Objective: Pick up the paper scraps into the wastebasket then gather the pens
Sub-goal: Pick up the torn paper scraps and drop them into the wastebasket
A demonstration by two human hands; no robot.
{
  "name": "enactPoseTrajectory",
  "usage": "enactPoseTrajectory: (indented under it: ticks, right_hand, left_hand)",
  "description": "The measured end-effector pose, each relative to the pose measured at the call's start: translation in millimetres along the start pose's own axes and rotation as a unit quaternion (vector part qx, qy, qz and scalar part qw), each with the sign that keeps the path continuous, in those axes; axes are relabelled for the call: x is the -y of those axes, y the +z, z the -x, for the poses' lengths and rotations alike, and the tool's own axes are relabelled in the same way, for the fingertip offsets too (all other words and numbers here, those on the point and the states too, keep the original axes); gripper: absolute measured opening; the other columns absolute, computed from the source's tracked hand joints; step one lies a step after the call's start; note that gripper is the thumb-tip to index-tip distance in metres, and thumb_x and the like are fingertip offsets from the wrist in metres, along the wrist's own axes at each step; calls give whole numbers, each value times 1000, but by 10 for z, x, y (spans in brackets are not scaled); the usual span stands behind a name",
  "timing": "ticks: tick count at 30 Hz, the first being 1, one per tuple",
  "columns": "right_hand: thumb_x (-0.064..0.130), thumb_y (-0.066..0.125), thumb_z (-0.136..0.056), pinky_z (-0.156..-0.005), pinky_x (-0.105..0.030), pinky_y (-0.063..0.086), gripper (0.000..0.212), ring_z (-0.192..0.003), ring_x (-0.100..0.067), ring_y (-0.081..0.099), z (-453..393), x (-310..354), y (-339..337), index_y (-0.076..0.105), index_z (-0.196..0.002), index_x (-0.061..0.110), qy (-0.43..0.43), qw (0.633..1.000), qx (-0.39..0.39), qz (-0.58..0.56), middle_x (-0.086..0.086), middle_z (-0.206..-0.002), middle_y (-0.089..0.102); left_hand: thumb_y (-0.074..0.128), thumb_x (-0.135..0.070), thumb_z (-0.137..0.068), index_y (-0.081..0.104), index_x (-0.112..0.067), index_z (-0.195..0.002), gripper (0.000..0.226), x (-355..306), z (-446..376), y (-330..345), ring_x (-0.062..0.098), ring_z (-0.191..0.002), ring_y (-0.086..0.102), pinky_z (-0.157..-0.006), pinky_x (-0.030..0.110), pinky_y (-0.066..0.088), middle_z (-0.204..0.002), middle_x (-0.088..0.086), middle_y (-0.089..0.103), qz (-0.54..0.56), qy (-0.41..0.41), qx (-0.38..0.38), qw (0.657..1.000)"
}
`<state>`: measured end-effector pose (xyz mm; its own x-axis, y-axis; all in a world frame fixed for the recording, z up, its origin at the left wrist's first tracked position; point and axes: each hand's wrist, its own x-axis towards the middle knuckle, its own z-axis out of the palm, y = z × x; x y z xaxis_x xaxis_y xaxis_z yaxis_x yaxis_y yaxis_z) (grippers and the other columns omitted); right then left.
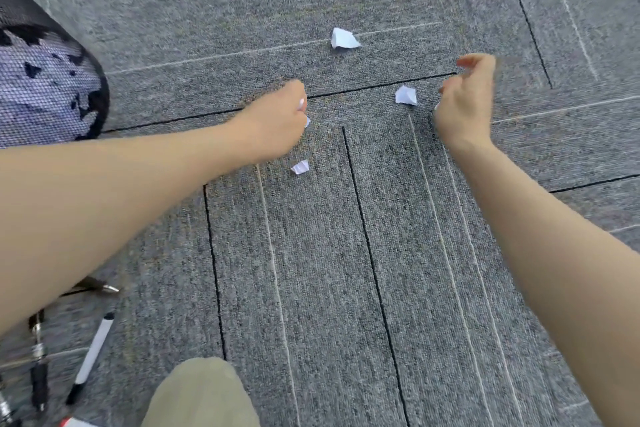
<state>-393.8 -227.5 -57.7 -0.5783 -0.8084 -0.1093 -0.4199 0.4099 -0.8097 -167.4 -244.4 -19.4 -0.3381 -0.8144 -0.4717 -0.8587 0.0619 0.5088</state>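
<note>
The left hand [277, 121] is curled into a fist, and a sliver of white paper [307, 121] peeks out at its fingertips, so its grip seems to hold a scrap. The right hand [465, 104] has its fingers loosely bent; a trace of white shows at its heel, but whether that grip holds anything cannot be told.

Three scraps lie loose on the carpet floor [346, 253]: a small one [300, 167] just below the left grip, a middle one [406, 95] just beside the right grip on its inner side, and the largest [343, 39] beyond both hands. The mesh wastebasket [48, 80] stands well off to the left of the left grip, with white paper already showing inside.

I judge the scrap stage partly done. The pens [91, 354] lie scattered near the left elbow, not gathered.

No brand, label or writing is readable anywhere.
</note>
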Motion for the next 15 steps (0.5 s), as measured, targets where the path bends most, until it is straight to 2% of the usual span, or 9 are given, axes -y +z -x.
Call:
enactPoseTrajectory:
  ticks: [2, 4, 6, 8, 10, 12, 15]
  right_hand:
    - [16, 32, -97, -73, -31, 35, 29, -80, -14, 51, 21, -3, 69, 40, -123, 6, -32, 997, 38, 65, -1, -92, 56]
    - [36, 35, -98, -72, -33, 36, 37, -92, -27, 56, 51, -35, 131, 43, -123, 10, -64, 984, 60, 154, -11, -102, 62]
    - [47, 42, -94, -67, -33, 35, 41, -86, -27, 58, 78, -83, 174, 45, -121, 16, -93, 958, 65, 262, -7, -92, 64]
    - [47, 48, -91, -65, -31, 34, 37, -80, -24, 55, 94, -109, 192, 49, -114, 18, -111, 945, 58, 302, -2, -87, 61]
    - [38, 49, -93, -63, -30, 33, 23, -74, -23, 51, 80, -119, 202, 50, -98, 16, -126, 949, 62, 284, -1, -87, 61]
    - [29, 45, -94, -59, -30, 30, 18, -67, -19, 46, 64, -98, 198, 46, -83, 16, -120, 961, 74, 239, 1, -79, 55]
    - [17, 35, -90, -51, -31, 23, 26, -55, -14, 31, 37, -36, 198, 36, -64, 16, -65, 990, 50, 110, 0, -63, 40]
  left_hand:
    - [27, -14, -94, 42, -6, -99, 17, -3, -38, 31, 21, -60, 39, -52, 31, 29, -69, 6, 46, -33, 5, -34, 999]
    - [29, -29, -97, 41, -10, -102, 23, 10, -53, 72, 21, -62, 45, -53, 30, 33, -73, 3, 51, -81, -7, -58, 995]
    - [31, -45, -96, 38, -12, -115, 38, 44, -49, 117, 20, -60, 49, -52, 29, 36, -73, 0, 52, -164, -19, -56, 985]
    - [33, -49, -96, 30, -11, -129, 50, 99, -33, 159, 17, -53, 45, -46, 26, 34, -66, -1, 48, -251, -14, -34, 967]
    - [35, -40, -99, 26, -8, -134, 48, 160, -38, 190, 17, -48, 36, -42, 27, 29, -65, 0, 41, -319, 6, -26, 947]
    - [40, -22, -100, 29, -7, -133, 38, 207, -70, 207, 19, -49, 35, -42, 31, 31, -70, 4, 38, -372, 52, -34, 926]
    - [36, 1, -94, 33, -8, -129, 36, 222, -121, 149, 27, -62, 45, -48, 35, 34, -93, 13, 57, -357, 73, -17, 931]
